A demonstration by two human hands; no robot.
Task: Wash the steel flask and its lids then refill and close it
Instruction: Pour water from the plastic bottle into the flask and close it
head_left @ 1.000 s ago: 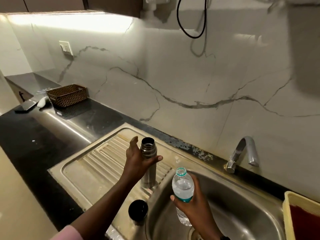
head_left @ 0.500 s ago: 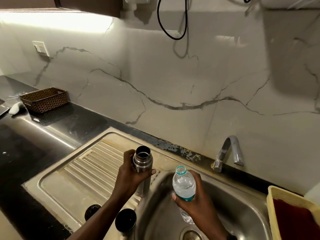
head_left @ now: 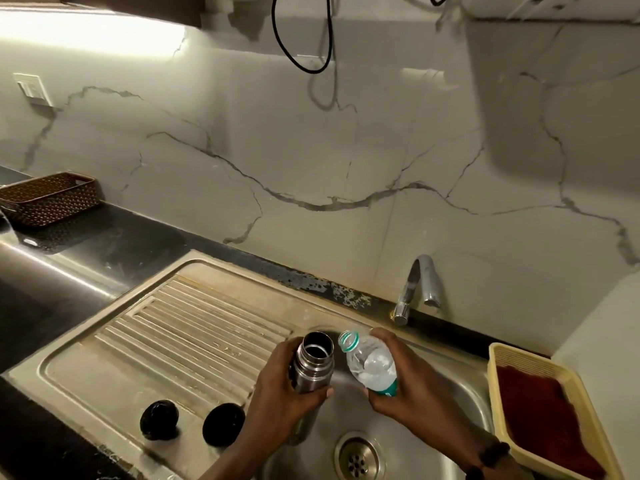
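Two hands — flask [head_left: 313, 363] left, bottle [head_left: 372, 367] right.

No legible txt anywhere; plastic bottle [head_left: 372, 370] has a teal label band, print too small/blurred to read; steel flask [head_left: 312, 363] shows no readable brand or nos.; two black lids [head_left: 159, 419] unmarked as far as visible; wall switch plate [head_left: 32, 89] bears no readable signs.
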